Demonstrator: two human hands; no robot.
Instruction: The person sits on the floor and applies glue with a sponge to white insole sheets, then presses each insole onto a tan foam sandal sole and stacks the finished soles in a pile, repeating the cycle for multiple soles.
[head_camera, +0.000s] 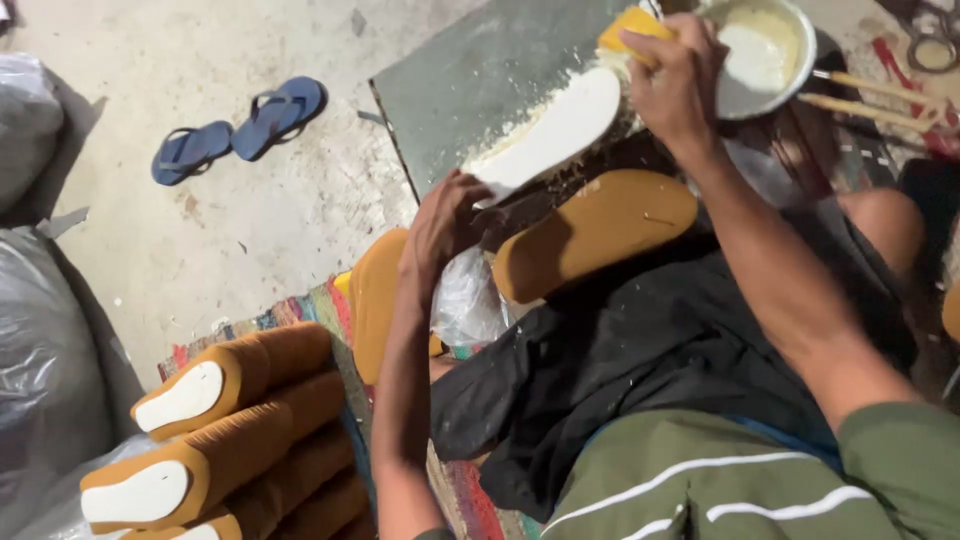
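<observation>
Shoe sole (555, 130), white and foot-shaped, lies on a grey board (470, 80) spattered with pale paste, its near end lifted slightly. The left hand (445, 225) pinches that near end between thumb and fingers, seemingly to keep it steady. The right hand (675, 85) closes its grip on a yellow sponge (632, 25) and presses it against the sole's far end, where paste is thickest. Just beyond the sponge stands a metal bowl (770, 70) of creamy white paste, near enough for dipping, with two wooden sticks (870, 95) poking out past its rim.

Below the board a tan sole (600, 230) rests across the person's lap, on a dark cloth (640, 350); another tan piece (375, 300) stands beside a crumpled clear plastic bag (465, 300). At lower left, a stack of tan soles with white faces (215, 440) lies piled on a striped mat. A pair of blue flip-flops (240, 130) sits well apart on the concrete floor (200, 220). Grey plastic sacks (45, 340) are cut off at the left edge. Scissors at the top right corner are only partly visible, and the sponge's underside is hidden.
</observation>
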